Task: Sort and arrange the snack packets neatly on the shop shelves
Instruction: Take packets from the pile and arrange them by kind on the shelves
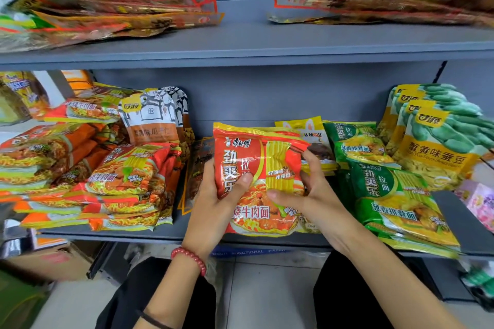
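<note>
Head view: the left hand (213, 203) curls round the left edge of the red noodle packet (240, 157), over the middle of the shelf (183, 227). The right hand (310, 192) pinches its right side. It looks light, crinkly and easy to crush, so the edges seem the safest hold.

The left hand (213, 203) carries a bracelet (189, 258) of round red beads at the wrist, and a thin black band (155, 320) circles the same forearm further up. Both forearms are uncovered. A black garment (344, 296) covers both legs.
</note>
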